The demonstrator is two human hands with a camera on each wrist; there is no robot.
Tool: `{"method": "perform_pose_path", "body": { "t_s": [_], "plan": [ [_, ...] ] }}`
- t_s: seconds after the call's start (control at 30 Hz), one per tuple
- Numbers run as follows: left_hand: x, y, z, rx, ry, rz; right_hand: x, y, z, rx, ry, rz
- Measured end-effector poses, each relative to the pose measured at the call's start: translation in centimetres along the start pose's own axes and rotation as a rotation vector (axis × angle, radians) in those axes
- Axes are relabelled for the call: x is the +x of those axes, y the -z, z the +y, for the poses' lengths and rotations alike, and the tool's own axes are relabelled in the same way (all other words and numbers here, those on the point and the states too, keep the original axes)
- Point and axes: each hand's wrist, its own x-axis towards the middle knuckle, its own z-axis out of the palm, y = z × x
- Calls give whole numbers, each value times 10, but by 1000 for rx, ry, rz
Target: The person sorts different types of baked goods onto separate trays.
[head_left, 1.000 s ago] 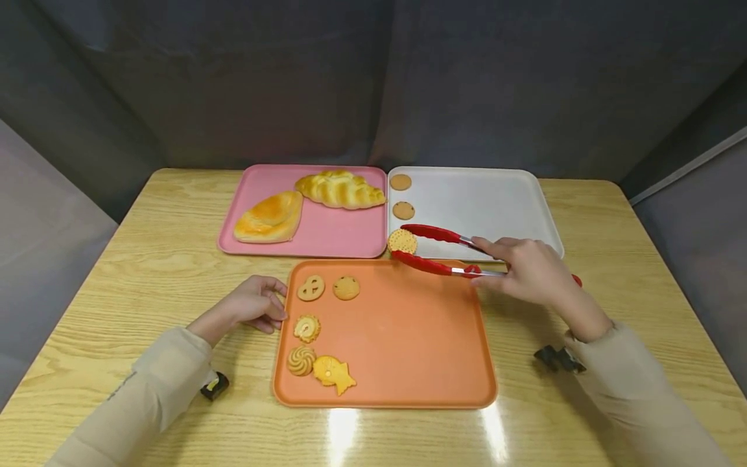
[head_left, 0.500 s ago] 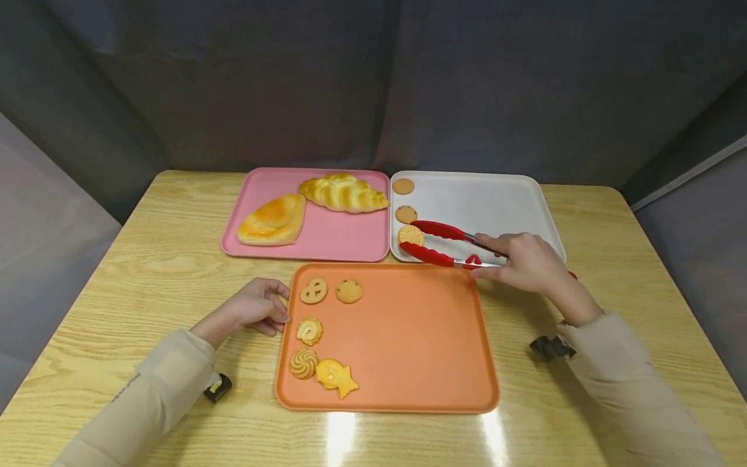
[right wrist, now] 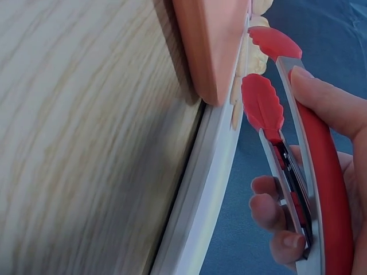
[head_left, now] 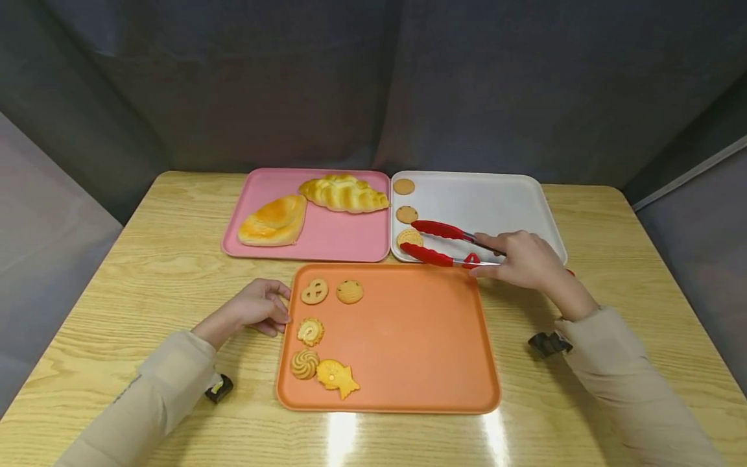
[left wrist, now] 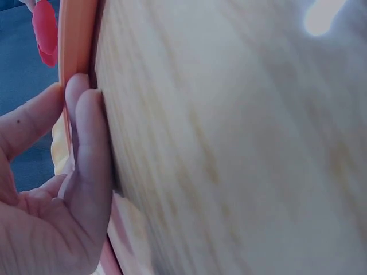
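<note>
Head view shows the right hand (head_left: pixel 525 259) gripping a pair of red tongs (head_left: pixel 449 243) by their handle end, fingers curled around both arms. The tongs lie over the near left corner of the white tray (head_left: pixel 496 201), their long axis running roughly left to right, tips pointing left toward the pink tray (head_left: pixel 327 240). Between the tips sits a round dotted biscuit (head_left: pixel 410 237), lying in that near left corner below two plainer round biscuits (head_left: pixel 406 214). The tips stand slightly apart on either side of it; whether they are touching it I cannot tell.

The step in hand looks like setting this biscuit down in the white tray's left column. The next move, as I judge it, calls for spreading the tips clear of the biscuit and lifting the tongs away without dragging it.

The left hand (head_left: pixel 257 308) rests on the table (head_left: pixel 146 259) with fingers loosely curled, holding nothing, fingertips against the left edge of the orange tray (head_left: pixel 408 337), where five shaped cookies (head_left: pixel 318 331) lie along the left side.
</note>
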Motion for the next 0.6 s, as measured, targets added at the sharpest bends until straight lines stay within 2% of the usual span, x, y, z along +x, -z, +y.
{"method": "perform_pose_path", "body": {
  "t_s": [0.27, 0.6],
  "plan": [
    [-1, 0, 1, -4, 4, 0, -4, 1, 0, 9, 59, 88],
    [-2, 0, 1, -3, 3, 1, -15, -2, -14, 48, 153, 82]
  ]
}}
